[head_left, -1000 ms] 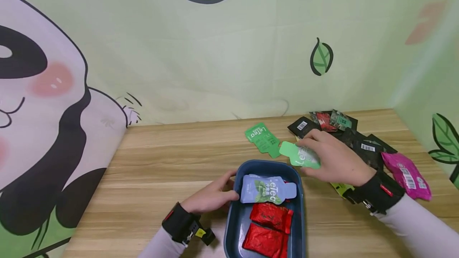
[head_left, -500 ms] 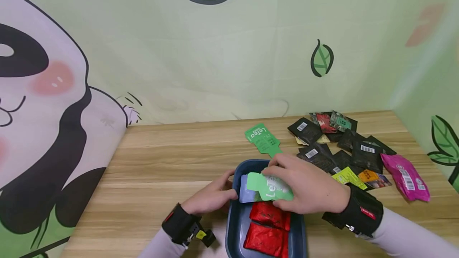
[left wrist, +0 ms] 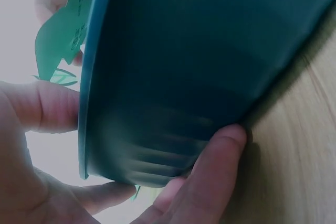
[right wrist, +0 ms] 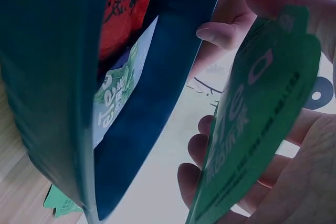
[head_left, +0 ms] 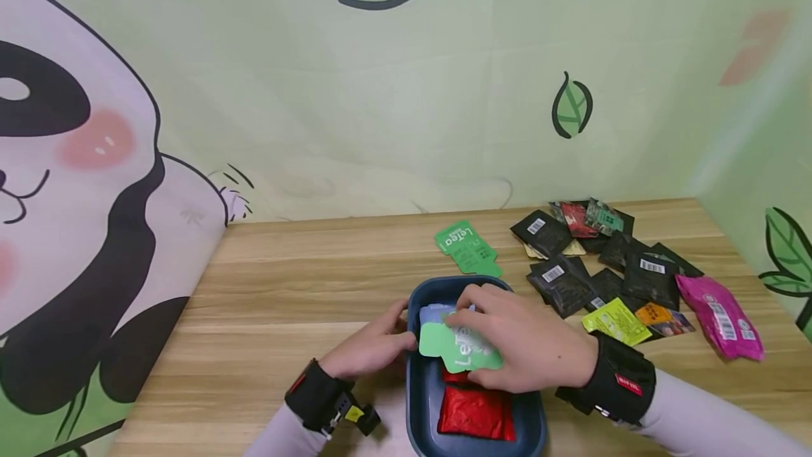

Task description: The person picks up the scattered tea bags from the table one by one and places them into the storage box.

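Observation:
My right hand (head_left: 529,344) grips a green LeTea sachet (head_left: 440,344) by its edges, above the dark blue plastic bin (head_left: 444,292). In the right wrist view the sachet lies between thumb and fingers, apart from the bin's rim. Inside the bin are a lavender LeTea sachet (head_left: 434,312), partly hidden by the green one, and red foil packets (head_left: 476,415). My left hand (head_left: 368,352) holds the bin's left side. In the left wrist view its thumb is at the rim and its fingers touch the outer wall.
Another green LeTea sachet (head_left: 468,247) lies on the wooden table just behind the bin. To the right spreads a pile of black packets (head_left: 561,282), with a yellow packet (head_left: 617,321) in front and a magenta packet (head_left: 721,316) at its right end. A printed curtain (head_left: 380,125) stands behind.
My right hand has carried the green sachet left from beside the packet pile to above the bin, then slightly farther left and lower in view. My left hand stays at the bin.

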